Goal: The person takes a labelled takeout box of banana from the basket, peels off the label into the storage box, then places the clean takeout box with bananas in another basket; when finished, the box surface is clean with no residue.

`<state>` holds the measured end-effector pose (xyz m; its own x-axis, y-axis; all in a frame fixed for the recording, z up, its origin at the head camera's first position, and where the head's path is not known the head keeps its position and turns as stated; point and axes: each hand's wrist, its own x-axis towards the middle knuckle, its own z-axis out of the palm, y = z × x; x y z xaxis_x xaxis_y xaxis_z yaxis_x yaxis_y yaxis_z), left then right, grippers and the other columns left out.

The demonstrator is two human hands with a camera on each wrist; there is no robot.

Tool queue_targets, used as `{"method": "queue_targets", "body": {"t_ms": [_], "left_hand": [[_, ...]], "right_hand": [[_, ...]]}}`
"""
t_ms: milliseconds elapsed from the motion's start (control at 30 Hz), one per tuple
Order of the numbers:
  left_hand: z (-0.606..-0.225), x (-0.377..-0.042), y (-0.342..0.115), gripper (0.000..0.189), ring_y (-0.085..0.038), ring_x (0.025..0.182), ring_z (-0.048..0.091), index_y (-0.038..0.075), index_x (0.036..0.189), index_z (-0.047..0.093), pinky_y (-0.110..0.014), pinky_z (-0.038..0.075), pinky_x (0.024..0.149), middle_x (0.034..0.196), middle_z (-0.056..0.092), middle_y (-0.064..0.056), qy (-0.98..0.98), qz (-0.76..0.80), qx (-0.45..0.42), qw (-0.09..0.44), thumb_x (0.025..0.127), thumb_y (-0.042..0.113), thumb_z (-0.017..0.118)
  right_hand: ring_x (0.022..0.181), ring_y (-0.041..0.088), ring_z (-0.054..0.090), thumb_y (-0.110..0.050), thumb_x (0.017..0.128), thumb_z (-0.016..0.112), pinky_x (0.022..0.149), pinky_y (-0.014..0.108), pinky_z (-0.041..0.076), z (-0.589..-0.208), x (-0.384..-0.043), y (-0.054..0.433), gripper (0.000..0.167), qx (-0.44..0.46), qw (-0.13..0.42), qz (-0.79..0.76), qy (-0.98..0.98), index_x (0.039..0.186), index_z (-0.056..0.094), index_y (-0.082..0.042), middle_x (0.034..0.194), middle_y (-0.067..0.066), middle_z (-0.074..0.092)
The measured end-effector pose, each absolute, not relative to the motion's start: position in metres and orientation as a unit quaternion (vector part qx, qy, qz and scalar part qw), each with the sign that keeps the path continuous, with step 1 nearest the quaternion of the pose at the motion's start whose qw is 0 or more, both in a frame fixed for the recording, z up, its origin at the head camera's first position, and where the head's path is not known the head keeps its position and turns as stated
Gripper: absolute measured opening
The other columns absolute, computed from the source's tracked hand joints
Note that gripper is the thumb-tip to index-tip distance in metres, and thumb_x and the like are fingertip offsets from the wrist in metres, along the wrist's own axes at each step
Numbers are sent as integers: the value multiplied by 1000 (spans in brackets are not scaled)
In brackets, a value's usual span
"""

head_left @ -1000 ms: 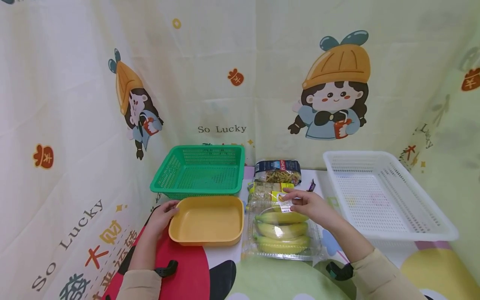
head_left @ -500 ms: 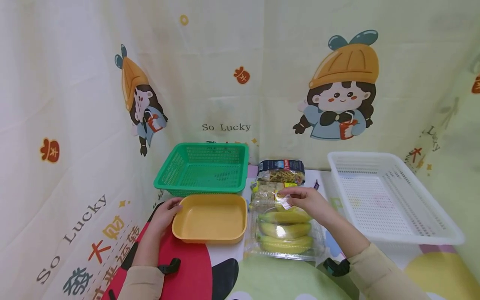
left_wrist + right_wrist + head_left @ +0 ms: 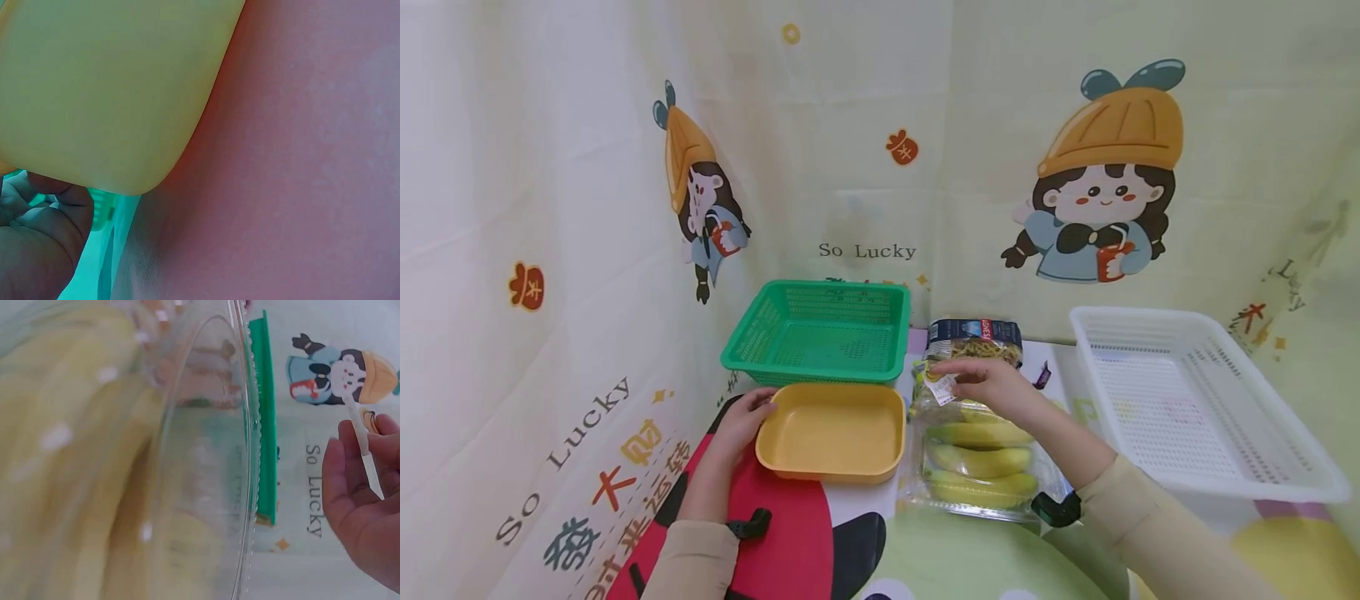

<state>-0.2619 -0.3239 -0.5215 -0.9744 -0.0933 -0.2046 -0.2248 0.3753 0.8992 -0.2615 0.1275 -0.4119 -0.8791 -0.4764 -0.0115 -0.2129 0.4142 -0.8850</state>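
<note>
My left hand (image 3: 743, 427) holds the left rim of a shallow yellow-orange plastic tray (image 3: 831, 433). The left wrist view shows curled fingers (image 3: 59, 203) under the tray's edge. With thumb and fingertips, my right hand (image 3: 1000, 392) pinches a small white printed sticker (image 3: 943, 389), seen edge-on as a white strip (image 3: 362, 434) in the right wrist view. This hand is above the back edge of a clear plastic box of bananas (image 3: 981, 458). It partly hides a yellow-edged package (image 3: 922, 383) lying behind the box.
Behind the yellow tray stands a green slotted basket (image 3: 816, 371). A dark-topped bag of pasta (image 3: 976, 340) lies at the back, beside a small purple wrapper (image 3: 1042, 375). A white slotted basket (image 3: 1213, 483) stands on the right. Patterned cloth (image 3: 865, 200) hangs behind everything.
My right hand has moved left with the sticker, from above the bananas to over the package behind them. My left hand stays on the tray's rim. The head view has turned slightly left.
</note>
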Motion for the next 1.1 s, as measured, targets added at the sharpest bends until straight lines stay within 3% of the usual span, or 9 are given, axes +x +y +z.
{"method": "queue_targets", "body": {"t_ms": [167,367,600,833,1100], "left_hand": [[-522,-262,-323,39,-23,109,56,8,138,53,-22,52,84,131,55,-16,811,574,-92,57,101,22,55],[-523,-262,-321,39,-21,108,57,7,138,53,-22,52,83,132,55,-16,806,583,-87,53,102,21,55],[-515,-255,-319,39,-21,107,56,6,138,53,-21,51,82,130,55,-16,799,591,-99,49,102,20,55],[-523,-258,-320,38,-24,110,53,11,135,59,-21,52,83,127,55,-13,807,580,-108,32,100,24,58],[-524,-259,-321,39,-24,114,51,13,136,60,-21,51,86,131,55,-12,808,577,-117,29,99,27,60]], "right_hand": [[102,20,63,-10,95,63,84,36,56,-408,-272,107,37,-227,144,-495,827,125,69,-31,129,-2,67],[91,24,63,-9,94,65,81,38,57,-409,-283,85,40,-248,175,-489,818,127,67,-31,124,1,67],[84,25,61,-19,92,71,81,44,54,-412,-289,55,35,-232,209,-466,828,122,68,-37,90,7,67],[96,13,68,-22,90,72,96,47,52,-418,-292,30,26,-213,225,-484,818,116,72,-28,113,-2,71],[97,11,67,-22,89,74,94,41,53,-422,-300,3,24,-216,228,-467,827,111,75,-32,118,-6,69]]}}
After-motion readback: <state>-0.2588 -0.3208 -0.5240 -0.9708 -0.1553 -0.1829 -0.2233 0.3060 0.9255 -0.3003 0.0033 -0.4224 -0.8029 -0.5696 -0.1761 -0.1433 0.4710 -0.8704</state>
